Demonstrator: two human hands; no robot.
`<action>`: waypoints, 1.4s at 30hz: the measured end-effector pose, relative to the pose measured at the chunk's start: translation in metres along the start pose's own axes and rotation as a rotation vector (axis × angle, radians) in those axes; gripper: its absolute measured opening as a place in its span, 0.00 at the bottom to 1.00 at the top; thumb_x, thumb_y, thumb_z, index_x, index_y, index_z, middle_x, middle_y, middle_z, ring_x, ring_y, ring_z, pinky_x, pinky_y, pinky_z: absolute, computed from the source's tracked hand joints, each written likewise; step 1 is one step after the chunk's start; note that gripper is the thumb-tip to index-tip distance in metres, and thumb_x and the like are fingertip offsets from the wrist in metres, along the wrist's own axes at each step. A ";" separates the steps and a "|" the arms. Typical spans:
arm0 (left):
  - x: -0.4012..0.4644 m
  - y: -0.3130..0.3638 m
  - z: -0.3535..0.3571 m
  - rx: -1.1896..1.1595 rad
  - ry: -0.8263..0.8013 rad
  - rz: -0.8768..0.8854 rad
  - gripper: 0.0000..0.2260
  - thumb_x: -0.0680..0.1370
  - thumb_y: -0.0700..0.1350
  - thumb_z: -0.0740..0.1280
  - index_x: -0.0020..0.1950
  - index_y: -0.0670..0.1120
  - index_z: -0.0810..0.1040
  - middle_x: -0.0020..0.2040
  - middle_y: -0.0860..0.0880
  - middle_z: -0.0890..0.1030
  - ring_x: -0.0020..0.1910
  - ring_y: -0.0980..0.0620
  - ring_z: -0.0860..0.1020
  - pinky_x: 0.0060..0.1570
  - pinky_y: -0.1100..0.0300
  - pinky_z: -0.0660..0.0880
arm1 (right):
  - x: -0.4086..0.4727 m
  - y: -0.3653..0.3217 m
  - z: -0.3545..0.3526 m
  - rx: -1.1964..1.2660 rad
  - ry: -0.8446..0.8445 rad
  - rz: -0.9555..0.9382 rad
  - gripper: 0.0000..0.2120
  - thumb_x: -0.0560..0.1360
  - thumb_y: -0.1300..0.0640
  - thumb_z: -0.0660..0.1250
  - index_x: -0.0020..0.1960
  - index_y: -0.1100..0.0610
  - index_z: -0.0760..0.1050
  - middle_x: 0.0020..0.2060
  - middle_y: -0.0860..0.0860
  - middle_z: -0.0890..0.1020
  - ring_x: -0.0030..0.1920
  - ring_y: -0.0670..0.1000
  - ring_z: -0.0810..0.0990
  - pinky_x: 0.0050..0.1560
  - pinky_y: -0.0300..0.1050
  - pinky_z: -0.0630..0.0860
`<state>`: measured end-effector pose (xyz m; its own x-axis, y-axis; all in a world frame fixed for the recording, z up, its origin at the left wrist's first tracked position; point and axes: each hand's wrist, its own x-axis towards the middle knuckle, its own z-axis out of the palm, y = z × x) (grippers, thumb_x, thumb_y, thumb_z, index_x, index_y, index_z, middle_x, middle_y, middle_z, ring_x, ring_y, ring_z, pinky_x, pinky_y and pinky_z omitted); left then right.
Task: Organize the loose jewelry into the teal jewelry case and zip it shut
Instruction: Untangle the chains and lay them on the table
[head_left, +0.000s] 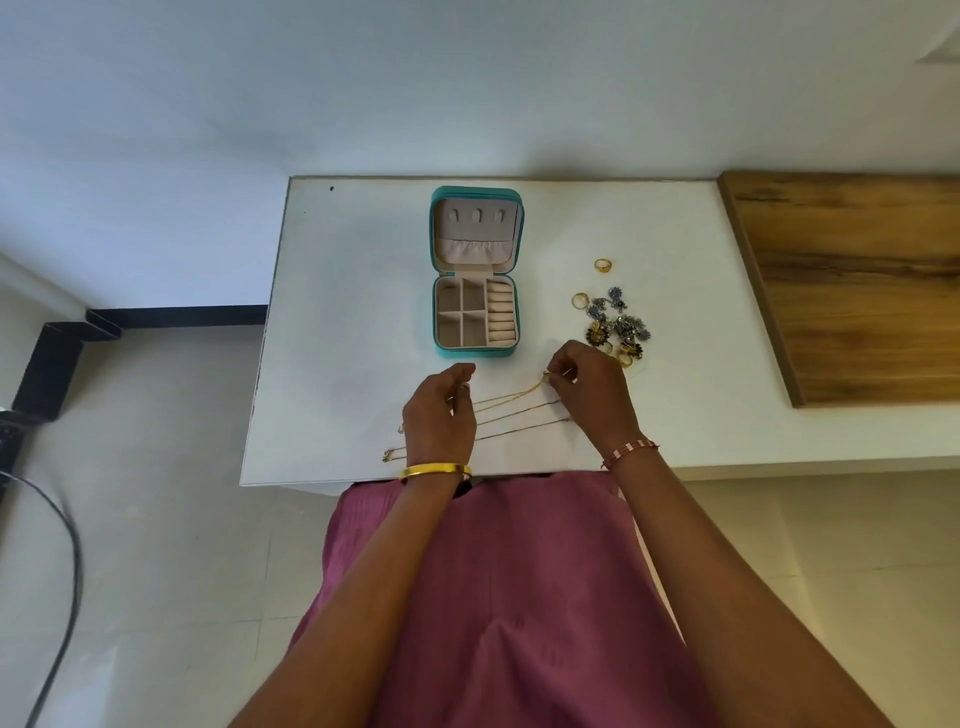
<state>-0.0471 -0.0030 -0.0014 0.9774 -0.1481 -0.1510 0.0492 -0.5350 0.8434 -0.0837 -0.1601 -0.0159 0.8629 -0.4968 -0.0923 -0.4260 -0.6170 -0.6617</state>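
Observation:
The teal jewelry case (435, 312) lies open on the white table (353, 322), lid flat at the back, its beige compartments and ring rolls empty. In front of it several thin chains lie side by side across the table. My right hand (587, 395) pinches one end of a gold chain (511, 399) and lifts it slightly. My left hand (440, 415) rests over the chains' left part, fingers curled on the same gold chain. A pile of flower-shaped earrings and rings (615, 327) sits to the right of the case, and a single gold ring (603, 265) lies further back.
A wooden board (852, 291) covers the table's right side. The table's front edge is against my pink clothing (498, 597). A black cable (67, 571) and a black frame (57, 358) are on the tiled floor at the left.

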 end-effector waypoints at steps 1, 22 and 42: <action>-0.001 0.006 -0.001 0.000 -0.018 0.009 0.12 0.77 0.38 0.61 0.58 0.42 0.77 0.57 0.43 0.80 0.54 0.50 0.78 0.54 0.69 0.67 | -0.002 -0.007 -0.004 0.062 0.008 0.005 0.02 0.70 0.66 0.69 0.41 0.62 0.76 0.36 0.54 0.78 0.34 0.44 0.73 0.35 0.29 0.68; -0.061 0.116 -0.084 -0.259 -0.117 0.265 0.07 0.75 0.38 0.64 0.49 0.42 0.81 0.46 0.42 0.83 0.46 0.44 0.81 0.55 0.51 0.77 | -0.082 -0.160 -0.128 0.220 0.025 -0.300 0.05 0.70 0.66 0.69 0.45 0.61 0.81 0.34 0.59 0.81 0.27 0.38 0.74 0.30 0.23 0.67; -0.106 0.135 -0.119 -0.389 -0.251 0.257 0.12 0.77 0.34 0.58 0.46 0.47 0.78 0.43 0.45 0.79 0.32 0.52 0.72 0.34 0.67 0.74 | -0.129 -0.170 -0.155 0.296 0.105 -0.325 0.03 0.70 0.66 0.69 0.42 0.60 0.79 0.35 0.60 0.81 0.35 0.50 0.76 0.40 0.40 0.74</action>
<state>-0.1194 0.0396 0.1904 0.8910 -0.4540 0.0077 -0.0665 -0.1137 0.9913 -0.1650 -0.0854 0.2242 0.9003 -0.3747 0.2215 -0.0279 -0.5576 -0.8296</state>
